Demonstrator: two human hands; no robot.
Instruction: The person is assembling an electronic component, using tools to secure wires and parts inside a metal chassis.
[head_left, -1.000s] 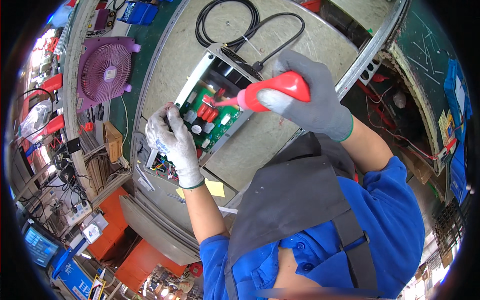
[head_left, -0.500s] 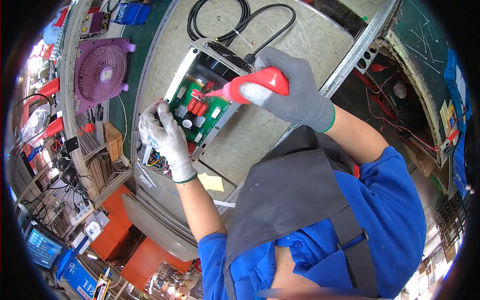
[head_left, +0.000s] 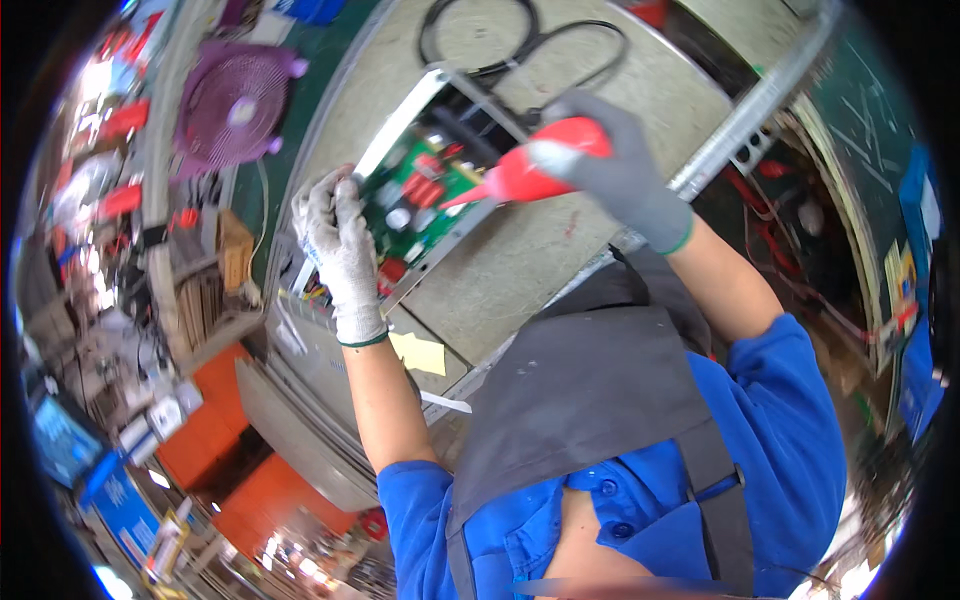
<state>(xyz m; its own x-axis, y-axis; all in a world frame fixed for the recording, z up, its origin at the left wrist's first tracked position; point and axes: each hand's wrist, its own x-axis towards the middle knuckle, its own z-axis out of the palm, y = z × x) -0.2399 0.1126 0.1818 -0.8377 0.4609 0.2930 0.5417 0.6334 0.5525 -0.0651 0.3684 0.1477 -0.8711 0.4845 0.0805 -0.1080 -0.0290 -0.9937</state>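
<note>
Board: the green circuit board [head_left: 425, 195] sits in an open white metal case [head_left: 400, 130] on the grey bench [head_left: 530, 270], up and left of centre.
Right hand: the grey-gloved right hand [head_left: 615, 170] is wrapped tight round a red screwdriver [head_left: 535, 170], whose tip points down-left onto the board.
Left hand: the white-gloved left hand [head_left: 340, 250] grips the case's left edge, fingers curled over the board's rim.
Beyond: a black cable [head_left: 520, 45] loops above the case; a yellow note [head_left: 420, 352] lies near the bench's front edge; a purple fan [head_left: 235, 110] stands well to the left.
</note>
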